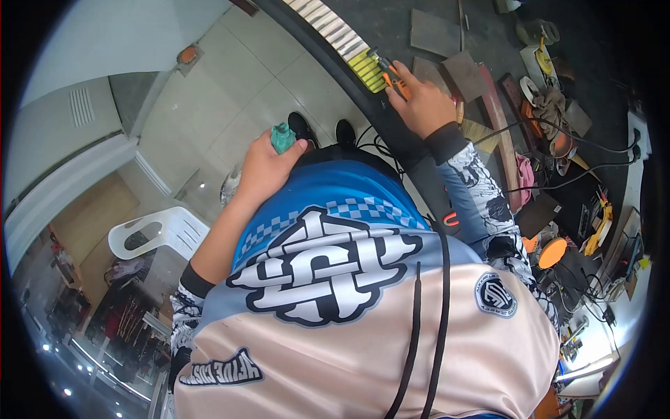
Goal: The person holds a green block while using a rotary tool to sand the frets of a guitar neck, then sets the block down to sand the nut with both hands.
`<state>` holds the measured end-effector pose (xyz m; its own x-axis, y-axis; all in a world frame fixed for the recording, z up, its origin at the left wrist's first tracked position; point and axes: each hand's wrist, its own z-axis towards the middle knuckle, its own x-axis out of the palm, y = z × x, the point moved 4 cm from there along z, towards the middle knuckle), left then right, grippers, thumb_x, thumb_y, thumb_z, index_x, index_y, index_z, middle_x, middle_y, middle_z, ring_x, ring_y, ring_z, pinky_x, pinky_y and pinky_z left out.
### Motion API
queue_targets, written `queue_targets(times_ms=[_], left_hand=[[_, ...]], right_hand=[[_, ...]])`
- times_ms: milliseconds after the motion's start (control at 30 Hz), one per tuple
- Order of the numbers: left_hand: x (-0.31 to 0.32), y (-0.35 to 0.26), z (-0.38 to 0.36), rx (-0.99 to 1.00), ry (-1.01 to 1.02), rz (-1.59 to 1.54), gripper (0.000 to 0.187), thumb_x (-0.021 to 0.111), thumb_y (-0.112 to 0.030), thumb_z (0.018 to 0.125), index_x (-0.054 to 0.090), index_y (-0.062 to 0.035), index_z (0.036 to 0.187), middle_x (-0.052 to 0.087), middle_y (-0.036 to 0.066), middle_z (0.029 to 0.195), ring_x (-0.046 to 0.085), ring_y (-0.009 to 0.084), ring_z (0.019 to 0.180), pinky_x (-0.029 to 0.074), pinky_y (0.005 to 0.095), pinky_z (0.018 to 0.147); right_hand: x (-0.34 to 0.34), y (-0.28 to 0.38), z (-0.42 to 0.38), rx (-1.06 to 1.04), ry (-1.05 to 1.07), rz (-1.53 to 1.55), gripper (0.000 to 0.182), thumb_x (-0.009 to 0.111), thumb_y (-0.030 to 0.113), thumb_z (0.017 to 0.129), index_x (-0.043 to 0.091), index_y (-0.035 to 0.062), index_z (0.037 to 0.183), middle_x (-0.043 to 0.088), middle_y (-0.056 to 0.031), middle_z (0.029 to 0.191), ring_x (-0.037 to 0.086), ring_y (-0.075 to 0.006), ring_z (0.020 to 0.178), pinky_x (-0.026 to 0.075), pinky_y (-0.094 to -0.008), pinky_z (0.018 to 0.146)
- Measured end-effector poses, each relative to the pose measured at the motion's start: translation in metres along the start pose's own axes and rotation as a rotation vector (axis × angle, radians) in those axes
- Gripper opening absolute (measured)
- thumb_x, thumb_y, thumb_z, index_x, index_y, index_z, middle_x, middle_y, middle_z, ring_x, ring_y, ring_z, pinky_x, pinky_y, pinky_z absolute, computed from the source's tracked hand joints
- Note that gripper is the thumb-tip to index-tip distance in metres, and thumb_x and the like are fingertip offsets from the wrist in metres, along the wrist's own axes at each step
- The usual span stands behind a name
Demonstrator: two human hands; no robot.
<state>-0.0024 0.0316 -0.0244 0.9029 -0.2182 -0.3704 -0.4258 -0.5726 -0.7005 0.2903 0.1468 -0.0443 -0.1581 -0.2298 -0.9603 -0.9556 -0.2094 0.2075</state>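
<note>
My left hand is closed around a rough green lump, whose exact kind I cannot make out. It is held in front of my waist, above the tiled floor. My right hand is over the dark workbench, with thumb and fingers closed on the orange handles of a pair of pliers. The dark head of the pliers points at a row of yellow pieces along the bench edge. Pale and dark strips continue that row away from me.
Flat dark plates and wooden pieces lie on the bench. Black cables cross its right side, near a cluttered heap of tools. A white plastic chair stands at the left. My shoes are on the floor below.
</note>
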Motion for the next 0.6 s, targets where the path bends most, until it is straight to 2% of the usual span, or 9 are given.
queue_targets(times_ms=[167,367,600], left_hand=[[-0.001,-0.001,-0.01,-0.031,0.018,-0.004,0.037,0.074,-0.034,0.09,0.066,0.0015,0.094,0.07,0.015,0.08,0.068,0.027,0.075,0.052,0.0383,0.071],[-0.002,-0.008,-0.001,-0.012,0.001,-0.025,0.035,0.074,-0.033,0.09,0.066,0.0014,0.093,0.071,0.014,0.08,0.069,0.025,0.074,0.052,0.0374,0.071],[0.0,-0.005,0.003,0.017,0.005,-0.032,0.035,0.074,-0.032,0.091,0.066,0.0015,0.094,0.071,0.014,0.08,0.069,0.0246,0.074,0.052,0.0372,0.071]], right_hand=[[0.0,0.022,-0.02,0.011,0.089,-0.003,0.056,0.066,0.047,0.094,0.055,0.0302,0.146,0.068,-0.0207,0.082,0.071,-0.0398,0.073,0.057,-0.05,0.064],[0.005,0.039,-0.022,-0.063,0.134,0.058,0.057,0.064,0.046,0.094,0.054,0.0275,0.146,0.07,-0.0239,0.085,0.072,-0.0413,0.074,0.059,-0.0502,0.066],[0.0,0.033,-0.018,-0.033,0.093,0.049,0.056,0.065,0.046,0.093,0.056,0.0265,0.145,0.07,-0.0228,0.085,0.072,-0.0412,0.073,0.059,-0.0501,0.066]])
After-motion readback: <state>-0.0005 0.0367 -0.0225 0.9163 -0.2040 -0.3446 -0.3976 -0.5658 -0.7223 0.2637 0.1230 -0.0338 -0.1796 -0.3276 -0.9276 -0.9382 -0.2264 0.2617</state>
